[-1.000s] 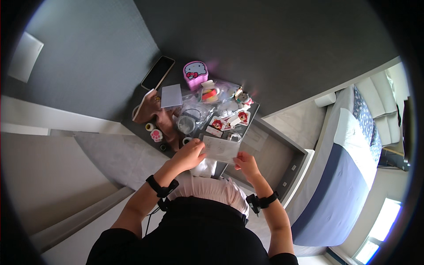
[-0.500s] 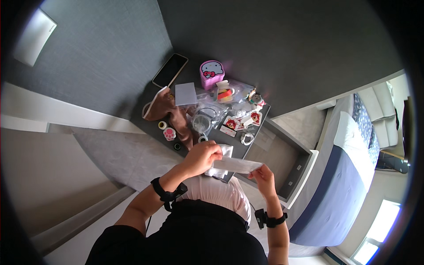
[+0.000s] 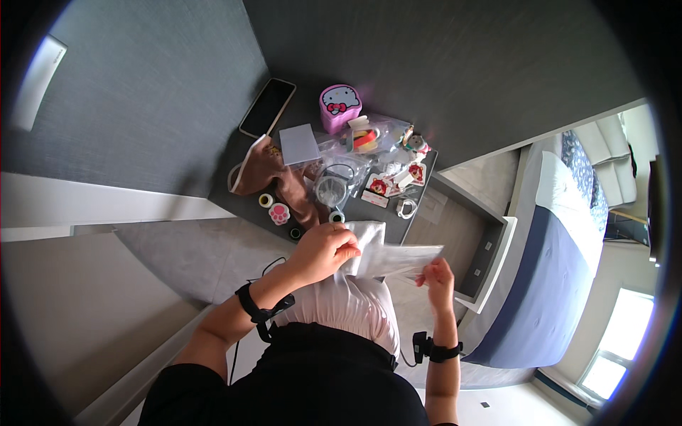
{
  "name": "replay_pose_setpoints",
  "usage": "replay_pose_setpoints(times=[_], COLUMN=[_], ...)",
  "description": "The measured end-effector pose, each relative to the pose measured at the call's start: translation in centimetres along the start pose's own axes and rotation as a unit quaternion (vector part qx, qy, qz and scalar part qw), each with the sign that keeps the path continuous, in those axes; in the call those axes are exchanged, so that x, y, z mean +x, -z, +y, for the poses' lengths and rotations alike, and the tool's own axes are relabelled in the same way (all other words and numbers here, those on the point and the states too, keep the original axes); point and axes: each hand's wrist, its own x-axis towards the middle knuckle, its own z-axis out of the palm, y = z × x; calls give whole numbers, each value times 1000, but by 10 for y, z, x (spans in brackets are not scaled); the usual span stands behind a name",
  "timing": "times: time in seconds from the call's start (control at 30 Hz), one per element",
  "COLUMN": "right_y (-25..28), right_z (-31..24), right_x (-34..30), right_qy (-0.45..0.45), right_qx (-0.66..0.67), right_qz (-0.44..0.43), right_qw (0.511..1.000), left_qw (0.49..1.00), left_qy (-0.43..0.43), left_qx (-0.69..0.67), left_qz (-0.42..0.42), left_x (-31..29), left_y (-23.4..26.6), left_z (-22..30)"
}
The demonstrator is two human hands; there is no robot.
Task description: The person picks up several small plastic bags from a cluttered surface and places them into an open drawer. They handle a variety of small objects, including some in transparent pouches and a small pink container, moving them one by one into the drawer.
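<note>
Holding sheet (image 3: 398,259) nr cluttered desk (image 3: 241,202).

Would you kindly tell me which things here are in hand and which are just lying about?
In hand:
- white paper sheet, gripped by the left hand and right hand

Lying about on the dark table:
- phone
- pink tin
- white notepad
- brown cloth
- tape rolls
- sticker cards

phone (image 3: 267,106) left of tin (image 3: 339,106), on table (image 3: 234,199)
</note>
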Motion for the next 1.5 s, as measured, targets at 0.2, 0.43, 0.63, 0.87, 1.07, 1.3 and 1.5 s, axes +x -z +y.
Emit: replay_pose_setpoints(times=[0.2,0.43,0.63,0.87,1.07,1.3,1.5], right_y=[52,101,99,74,64,61,65], right_z=[-2,33,81,106,126,118,102], right_x=[12,72,130,176,194,190,181], right_qy=[-45,-140,-189,-218,-218,-285,-180], right_qx=[11,32,50,54,67,204,-127], right_qz=[136,218,207,111,163,235,140], right_qw=[990,965,959,968,960,907,965], left_qw=[998,988,985,972,962,965,965], left_qy=[27,86,86,129,158,132,146], left_qx=[2,16,90,141,185,195,202], left_qz=[59,124,119,135,125,112,86], left_x=[-7,-14,-10,-36,-31,-20,-17], left_y=[-1,-2,-14,-21,-27,-35,-38], left_z=[8,20,43,56,72,82,85])
